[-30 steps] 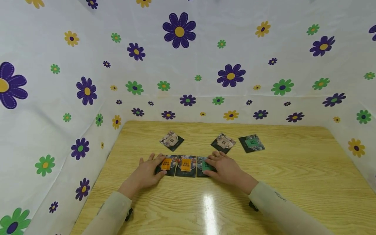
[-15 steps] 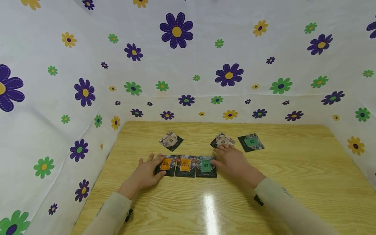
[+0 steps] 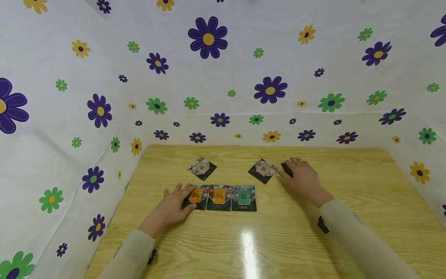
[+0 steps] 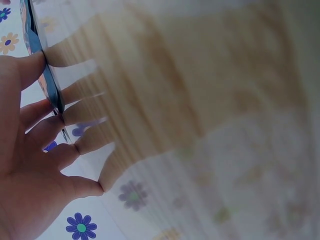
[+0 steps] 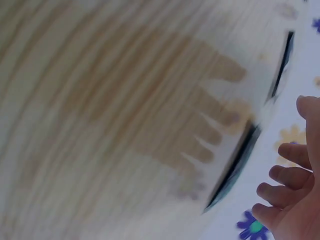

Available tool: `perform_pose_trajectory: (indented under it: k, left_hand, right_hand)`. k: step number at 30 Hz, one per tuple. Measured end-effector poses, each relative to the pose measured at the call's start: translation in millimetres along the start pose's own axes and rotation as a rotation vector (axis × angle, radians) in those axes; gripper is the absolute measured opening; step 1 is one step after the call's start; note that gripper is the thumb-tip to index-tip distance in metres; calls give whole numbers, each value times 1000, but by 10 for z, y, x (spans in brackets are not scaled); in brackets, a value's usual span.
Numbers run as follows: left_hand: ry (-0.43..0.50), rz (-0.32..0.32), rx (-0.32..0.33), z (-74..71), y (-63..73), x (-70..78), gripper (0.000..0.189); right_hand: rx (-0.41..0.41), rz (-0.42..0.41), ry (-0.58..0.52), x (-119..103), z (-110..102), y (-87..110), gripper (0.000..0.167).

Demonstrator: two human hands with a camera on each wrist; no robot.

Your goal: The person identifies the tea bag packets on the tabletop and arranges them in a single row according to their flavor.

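Observation:
Three flat square packets lie edge to edge in a row: one with an orange label (image 3: 196, 196) at the left, another orange-labelled packet (image 3: 218, 197) in the middle and a green-labelled packet (image 3: 244, 198) at the right. My left hand (image 3: 170, 207) rests with spread fingers on the left packet's outer edge; the left wrist view shows thumb and fingertips at that packet (image 4: 50, 82). My right hand (image 3: 304, 181) hovers above the back right packet (image 3: 287, 169), covering most of it. In the right wrist view a gap shows between its loosely bent fingers (image 5: 280, 195) and the packet (image 5: 235, 167).
Two packets with beige labels, one at the back left (image 3: 202, 168) and one at the back middle (image 3: 263, 170), lie turned at an angle. The wooden table (image 3: 209, 244) meets flower-printed white sheeting (image 3: 237, 69) at the back and sides.
My right hand has left the green-labelled packet in the row and moved right and back, over the back right packet. My left hand has stayed at the left packet.

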State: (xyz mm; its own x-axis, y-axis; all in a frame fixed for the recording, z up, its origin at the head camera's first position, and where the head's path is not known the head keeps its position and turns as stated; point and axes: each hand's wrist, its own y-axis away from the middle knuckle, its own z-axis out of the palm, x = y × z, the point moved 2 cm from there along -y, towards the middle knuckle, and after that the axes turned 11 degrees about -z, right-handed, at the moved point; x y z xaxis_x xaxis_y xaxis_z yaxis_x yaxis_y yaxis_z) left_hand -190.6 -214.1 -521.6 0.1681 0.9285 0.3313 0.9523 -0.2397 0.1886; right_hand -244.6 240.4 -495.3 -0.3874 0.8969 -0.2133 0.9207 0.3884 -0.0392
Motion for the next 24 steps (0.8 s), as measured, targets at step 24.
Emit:
perform_pose_trajectory:
  k: [24]
  left_hand:
    - [-7,-10,-7,-5,-1,9,69]
  right_hand:
    - [-50,151,42,391,86,73,88]
